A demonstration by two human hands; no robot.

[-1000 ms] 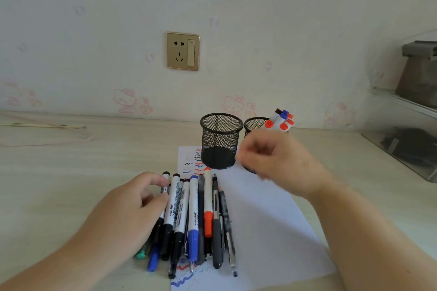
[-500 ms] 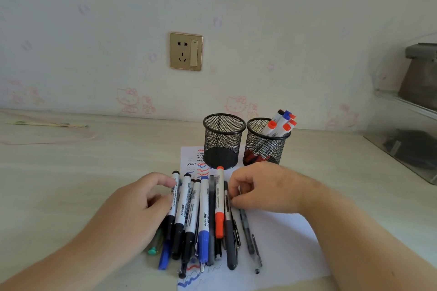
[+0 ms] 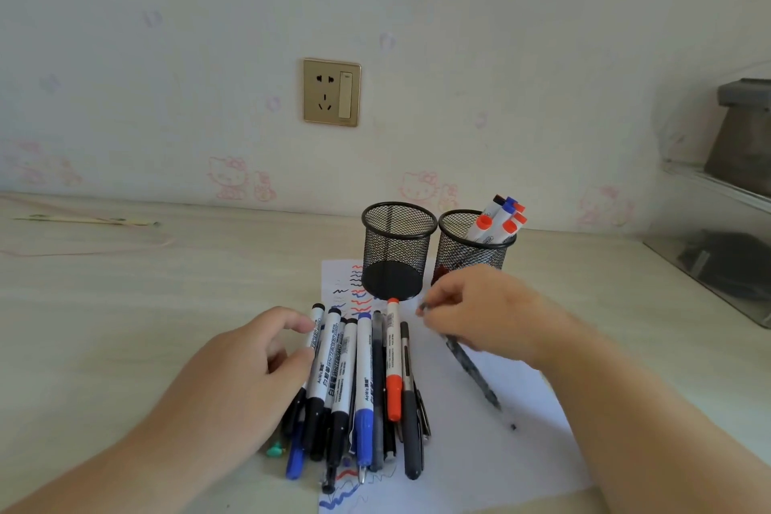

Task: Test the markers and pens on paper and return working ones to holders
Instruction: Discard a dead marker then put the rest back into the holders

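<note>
Several markers and pens lie side by side on a white paper sheet with coloured squiggles. My left hand rests on the left side of this pile, fingers on a black-capped marker. My right hand pinches the top end of a dark grey pen, which slants down to the right over the paper. Behind stand two black mesh holders: the left holder has nothing in it, the right holder holds several red- and blue-capped markers.
The pale wooden desk runs back to a wall with a gold socket. A glass-sided shelf with dark objects stands at the right. A thin stick lies far left.
My right hand came down from the right holder to the pile, took the dark pen by its top and drew it rightward off the pile. The left hand stayed on the markers.
</note>
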